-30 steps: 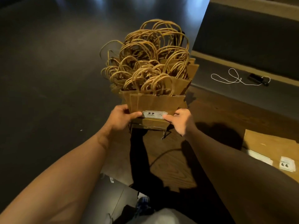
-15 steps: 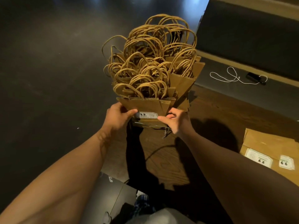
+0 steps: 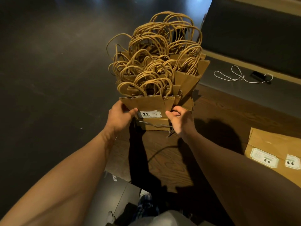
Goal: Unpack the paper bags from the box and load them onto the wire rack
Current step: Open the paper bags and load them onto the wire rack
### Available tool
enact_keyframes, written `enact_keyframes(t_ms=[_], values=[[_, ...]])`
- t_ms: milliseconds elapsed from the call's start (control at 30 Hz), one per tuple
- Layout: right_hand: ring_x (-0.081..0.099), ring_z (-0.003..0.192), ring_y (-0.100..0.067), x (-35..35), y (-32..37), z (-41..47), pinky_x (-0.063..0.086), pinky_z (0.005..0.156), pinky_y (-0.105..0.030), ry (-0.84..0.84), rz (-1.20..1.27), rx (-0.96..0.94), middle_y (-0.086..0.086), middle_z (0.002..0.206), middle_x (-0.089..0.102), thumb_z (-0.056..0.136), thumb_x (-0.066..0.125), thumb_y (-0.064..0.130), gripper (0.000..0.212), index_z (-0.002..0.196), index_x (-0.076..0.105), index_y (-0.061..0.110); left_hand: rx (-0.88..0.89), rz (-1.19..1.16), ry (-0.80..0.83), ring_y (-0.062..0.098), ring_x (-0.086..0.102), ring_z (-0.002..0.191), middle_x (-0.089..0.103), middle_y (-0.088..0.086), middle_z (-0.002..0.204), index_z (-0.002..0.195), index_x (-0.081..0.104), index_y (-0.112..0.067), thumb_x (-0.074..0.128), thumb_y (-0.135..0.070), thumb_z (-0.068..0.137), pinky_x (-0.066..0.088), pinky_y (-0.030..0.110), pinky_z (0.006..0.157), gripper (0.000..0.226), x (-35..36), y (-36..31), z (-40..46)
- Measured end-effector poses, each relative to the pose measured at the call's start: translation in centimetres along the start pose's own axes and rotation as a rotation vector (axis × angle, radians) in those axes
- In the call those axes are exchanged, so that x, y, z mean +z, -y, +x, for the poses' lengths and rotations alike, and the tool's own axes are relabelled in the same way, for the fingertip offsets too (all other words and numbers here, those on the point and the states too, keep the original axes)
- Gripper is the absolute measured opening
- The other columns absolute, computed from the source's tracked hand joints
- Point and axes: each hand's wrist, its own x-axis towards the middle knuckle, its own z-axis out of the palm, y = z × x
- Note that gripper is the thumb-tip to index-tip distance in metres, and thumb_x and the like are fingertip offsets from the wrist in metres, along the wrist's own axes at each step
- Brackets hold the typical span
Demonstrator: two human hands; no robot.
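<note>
Left of the price label (image 3: 149, 114), our left hand (image 3: 119, 117) presses against the front paper bag (image 3: 143, 103), thumb lying across the bag's lower edge and pointing at the label, the other fingers wrapped round the bag's left side, so the hand is closed on the bag. Above the label, the bundle of paper bags (image 3: 162, 79) stands upright and packed close, brown faces fanned out and twisted paper handles (image 3: 162, 43) looping in a tangle over the top. Just below the label, a thin wire of the wire rack (image 3: 154, 125) crosses in front of a lower brown bag edge; we cannot tell how much of the rack lies beneath the bundle. Right of the label, our right hand (image 3: 180, 119) is curled at the bags' lower right corner, fingertips bent in against the paper edges; whether they truly pinch a bag or only touch it, we cannot tell. Under the label and the rack lies the wooden tabletop (image 3: 171, 160), dark with our arms' shadows. Well to the right of the label, at the picture's edge, flat brown bags (image 3: 273, 144) lie on the table bearing two white stickers (image 3: 263, 158) marked 6.6. Far right and above the label, a white cord (image 3: 236, 75) loops on a dark ledge.
</note>
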Motion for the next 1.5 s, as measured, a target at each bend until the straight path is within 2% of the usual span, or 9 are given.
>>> enact_keyframes(t_ms=[133, 267, 433, 633, 733, 833, 1000, 1267, 1500], values=[[0.058, 0.088, -0.023, -0.1, -0.2, 0.0, 0.048, 0.073, -0.035, 0.009, -0.029, 0.009, 0.000, 0.091, 0.064, 0.089, 0.061, 0.010, 0.017, 0.105, 0.063, 0.018, -0.036, -0.069, -0.004, 0.012, 0.060, 0.110, 0.062, -0.010, 0.116, 0.122, 0.055, -0.025, 0.077, -0.018, 0.085, 0.048, 0.031, 0.098, 0.044, 0.0, 0.2, -0.2], [0.061, 0.101, -0.024, -0.1, -0.1, 0.0, 0.052, 0.093, -0.039, 0.075, -0.030, 0.119, -0.007, 0.108, 0.067, 0.089, 0.062, 0.007, 0.025, 0.114, 0.063, 0.012, -0.011, -0.126, 0.004, -0.001, 0.064, 0.098, 0.069, -0.016, 0.105, 0.119, 0.064, -0.026, 0.069, -0.016, 0.092, 0.050, 0.026, 0.095, 0.029, -0.3, 0.8, -0.5], [0.061, 0.101, -0.024, 0.1, 0.0, -0.1, 0.054, 0.088, -0.039, 0.071, -0.154, 0.116, -0.006, 0.109, 0.065, 0.090, 0.067, 0.023, 0.025, 0.113, 0.064, 0.016, 0.054, -0.046, -0.033, 0.001, 0.064, 0.100, 0.070, -0.016, 0.102, 0.108, 0.065, -0.035, 0.069, -0.021, 0.093, 0.050, 0.026, 0.092, 0.021, -0.6, 0.5, -0.1], [0.059, 0.106, -0.021, 0.0, 0.3, -0.3, 0.050, 0.096, -0.038, 0.082, -0.082, 0.105, 0.005, 0.108, 0.062, 0.093, 0.061, 0.015, 0.026, 0.118, 0.061, 0.020, -0.187, 0.087, -0.012, 0.015, 0.060, 0.109, 0.062, -0.004, 0.116, 0.138, 0.049, -0.018, 0.077, -0.023, 0.086, 0.050, 0.031, 0.096, 0.059, -0.1, 1.6, -0.1], [0.057, 0.098, -0.019, -0.1, 0.3, -0.5, 0.051, 0.085, -0.031, 0.020, -0.129, 0.087, 0.000, 0.104, 0.060, 0.094, 0.058, 0.012, 0.016, 0.106, 0.059, 0.022, -0.296, 0.290, 0.022, 0.018, 0.064, 0.101, 0.066, 0.001, 0.111, 0.118, 0.061, -0.014, 0.075, -0.030, 0.087, 0.055, 0.036, 0.092, 0.037, -0.3, 1.8, -0.2], [0.055, 0.098, -0.019, -0.4, -0.1, -0.5, 0.045, 0.072, -0.025, -0.099, -0.118, 0.126, -0.003, 0.112, 0.057, 0.094, 0.054, 0.006, 0.024, 0.114, 0.060, 0.018, -0.356, 0.394, 0.180, 0.019, 0.068, 0.083, 0.072, 0.006, 0.093, 0.098, 0.069, -0.012, 0.065, -0.030, 0.091, 0.058, 0.034, 0.077, 0.019, 0.0, 0.7, -0.9], [0.055, 0.115, -0.024, -1.9, -0.9, -0.3, 0.041, 0.085, -0.026, -0.137, -0.090, 0.177, -0.008, 0.126, 0.058, 0.092, 0.054, -0.001, 0.034, 0.123, 0.063, 0.011, -0.264, 0.370, 0.617, 0.012, 0.059, 0.066, 0.063, -0.001, 0.072, 0.082, 0.065, -0.015, 0.059, -0.025, 0.098, 0.045, 0.021, 0.055, 0.020, 3.5, -2.4, -2.9], [0.050, 0.089, -0.015, -8.6, -4.3, -0.3, 0.036, 0.073, -0.018, -0.159, -0.100, 0.265, -0.005, 0.110, 0.062, 0.094, 0.055, 0.010, 0.023, 0.114, 0.066, 0.016, -0.230, 0.354, 0.778, 0.015, 0.058, 0.077, 0.062, 0.002, 0.091, 0.110, 0.064, -0.015, 0.058, -0.027, 0.099, 0.043, 0.030, 0.069, 0.017, 14.0, -5.2, -4.1], [0.056, 0.089, -0.022, -16.3, -10.3, -2.9, 0.041, 0.071, -0.028, -0.333, -0.118, 0.381, -0.010, 0.110, 0.064, 0.092, 0.056, 0.014, 0.024, 0.114, 0.064, 0.010, -0.207, 0.364, 0.852, 0.013, 0.053, 0.069, 0.061, 0.005, 0.089, 0.110, 0.061, -0.013, 0.060, -0.019, 0.097, 0.038, 0.022, 0.049, 0.014, 24.4, -7.3, -6.8]])
